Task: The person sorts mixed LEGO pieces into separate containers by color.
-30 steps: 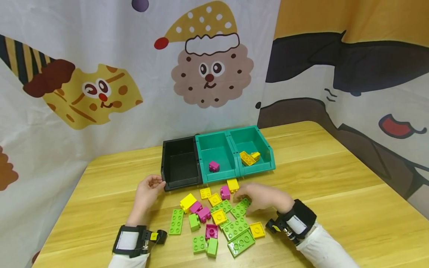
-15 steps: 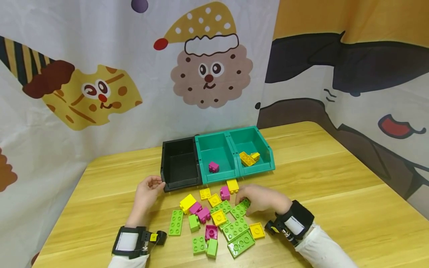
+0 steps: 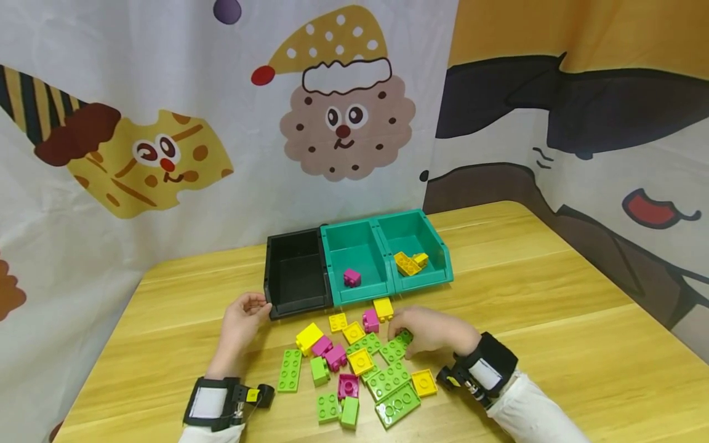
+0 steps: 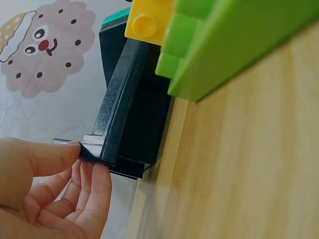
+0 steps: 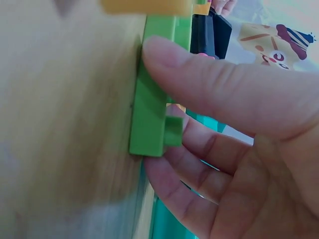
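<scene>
My left hand (image 3: 244, 320) pinches the front left corner of the black bin (image 4: 117, 99), thumb on the rim and fingers underneath. At the right side of the brick pile, my right hand (image 3: 434, 332) grips a long green brick (image 5: 149, 114) by its end. In the right wrist view the thumb lies on one side of that brick and the fingers bend round the other; the brick is still down at the tabletop. Close to the right fingertips are a yellow brick (image 3: 383, 309) and a magenta brick (image 3: 370, 320).
The middle teal bin (image 3: 362, 298) holds a magenta brick (image 3: 351, 278); the right teal bin (image 3: 423, 283) holds yellow bricks (image 3: 407, 264). Several green, yellow and magenta bricks lie in front, including a green brick (image 3: 290, 371) near the left wrist. A printed curtain (image 3: 221, 227) hangs behind the table.
The right hand's fingers have closed in on the end of the long green brick. My left hand keeps its hold on the black bin. The head view has shifted slightly.
</scene>
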Tool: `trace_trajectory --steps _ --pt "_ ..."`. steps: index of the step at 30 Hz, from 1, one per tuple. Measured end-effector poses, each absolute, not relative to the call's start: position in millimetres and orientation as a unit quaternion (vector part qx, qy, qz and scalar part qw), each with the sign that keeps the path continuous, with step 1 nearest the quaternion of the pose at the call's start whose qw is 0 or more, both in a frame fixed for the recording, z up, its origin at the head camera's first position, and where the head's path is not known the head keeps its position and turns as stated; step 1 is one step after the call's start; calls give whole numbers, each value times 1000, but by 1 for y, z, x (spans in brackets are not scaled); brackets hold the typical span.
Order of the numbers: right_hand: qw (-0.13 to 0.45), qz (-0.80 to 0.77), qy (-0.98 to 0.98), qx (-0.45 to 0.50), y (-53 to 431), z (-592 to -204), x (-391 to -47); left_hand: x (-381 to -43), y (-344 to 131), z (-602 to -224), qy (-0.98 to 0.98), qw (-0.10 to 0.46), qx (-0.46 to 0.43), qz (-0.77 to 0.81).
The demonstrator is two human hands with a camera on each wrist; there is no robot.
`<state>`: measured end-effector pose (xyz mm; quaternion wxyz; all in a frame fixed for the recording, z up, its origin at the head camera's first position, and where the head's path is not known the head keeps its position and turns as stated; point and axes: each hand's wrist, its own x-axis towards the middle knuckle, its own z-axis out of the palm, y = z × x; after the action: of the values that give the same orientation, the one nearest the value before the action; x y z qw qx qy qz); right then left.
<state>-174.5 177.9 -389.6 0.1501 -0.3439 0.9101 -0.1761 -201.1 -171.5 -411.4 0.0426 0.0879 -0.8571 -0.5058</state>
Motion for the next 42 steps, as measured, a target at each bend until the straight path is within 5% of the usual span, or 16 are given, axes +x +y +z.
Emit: trace_trajectory --steps 21,42 --pt "110 -221 893 -377 183 -364 -184 -199 -171 -411 -857 37 84 -507" --pt "-33 -322 870 -372 121 -313 -209 -200 -173 -412 -862 46 75 -498"
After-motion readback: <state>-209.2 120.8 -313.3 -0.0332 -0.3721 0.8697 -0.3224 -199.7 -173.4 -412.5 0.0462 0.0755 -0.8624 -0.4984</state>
